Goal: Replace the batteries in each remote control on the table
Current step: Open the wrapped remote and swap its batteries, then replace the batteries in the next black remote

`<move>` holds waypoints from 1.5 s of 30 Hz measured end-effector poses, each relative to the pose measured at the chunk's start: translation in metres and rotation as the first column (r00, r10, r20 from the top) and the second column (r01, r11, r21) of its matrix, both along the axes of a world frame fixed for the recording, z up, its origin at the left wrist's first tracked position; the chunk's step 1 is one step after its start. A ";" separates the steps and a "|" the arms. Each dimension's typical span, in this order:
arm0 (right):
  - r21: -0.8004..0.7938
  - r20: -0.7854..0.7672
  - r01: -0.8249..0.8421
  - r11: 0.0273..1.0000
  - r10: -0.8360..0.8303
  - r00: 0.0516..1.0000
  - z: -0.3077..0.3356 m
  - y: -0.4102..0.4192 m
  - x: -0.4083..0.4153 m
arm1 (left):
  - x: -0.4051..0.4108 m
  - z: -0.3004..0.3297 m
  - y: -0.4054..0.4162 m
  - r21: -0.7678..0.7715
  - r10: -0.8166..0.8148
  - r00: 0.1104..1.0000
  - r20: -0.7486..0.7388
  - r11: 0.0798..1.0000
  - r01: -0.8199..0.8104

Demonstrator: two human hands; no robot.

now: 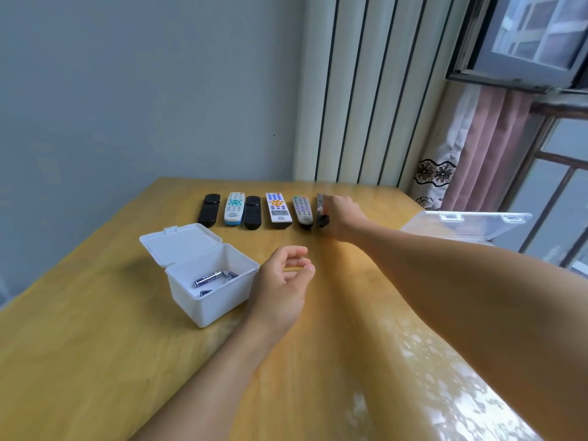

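Several remote controls lie in a row at the far side of the wooden table (95, 329): a black one (209, 213), a white one with teal buttons (234, 207), another black one (252, 212), a white one with orange buttons (278, 207) and a grey one (302, 210). My right hand (342, 218) grips the rightmost remote (320, 210), tilted up on its edge. My left hand (283, 281) hovers with loosely curled fingers, holding nothing, just right of an open white box (210, 307). Batteries (208, 278) lie inside the box.
A clear plastic case (467, 224) lies at the table's right edge beside the window. A curtain (471, 160) and a ribbed white panel stand behind the table. The wall lies at the back left.
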State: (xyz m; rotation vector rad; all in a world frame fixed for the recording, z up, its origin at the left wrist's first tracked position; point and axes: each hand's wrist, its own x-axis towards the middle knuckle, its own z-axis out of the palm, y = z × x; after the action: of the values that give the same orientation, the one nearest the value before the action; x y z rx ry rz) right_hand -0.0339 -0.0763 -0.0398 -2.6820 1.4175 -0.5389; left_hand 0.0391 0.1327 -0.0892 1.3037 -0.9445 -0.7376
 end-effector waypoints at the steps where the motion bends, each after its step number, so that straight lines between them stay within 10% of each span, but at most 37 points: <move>1: 0.014 -0.003 -0.001 1.000 0.001 1.000 0.000 -0.001 0.000 | 0.000 0.000 0.000 0.005 -0.005 1.000 0.003 1.000 0.005; 15: 0.054 -0.145 0.075 0.996 -0.067 0.987 -0.001 -0.015 -0.007 | 0.000 0.001 0.001 0.020 -0.003 1.000 0.019 1.000 0.003; 33: -0.165 0.048 0.124 0.979 -0.117 0.992 0.000 -0.017 0.010 | 0.000 0.001 -0.001 0.032 0.008 1.000 0.022 0.999 -0.009; 45: 0.085 -0.063 0.099 0.991 -0.094 0.994 -0.010 -0.004 0.073 | 0.003 0.003 -0.001 0.032 0.021 1.000 0.000 0.999 -0.021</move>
State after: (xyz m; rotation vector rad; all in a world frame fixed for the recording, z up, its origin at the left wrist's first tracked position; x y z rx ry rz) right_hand 0.0393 -0.0802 -0.0499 -2.5923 1.5546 -0.3965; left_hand 0.0422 0.1322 -0.0858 1.3394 -0.9204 -0.7392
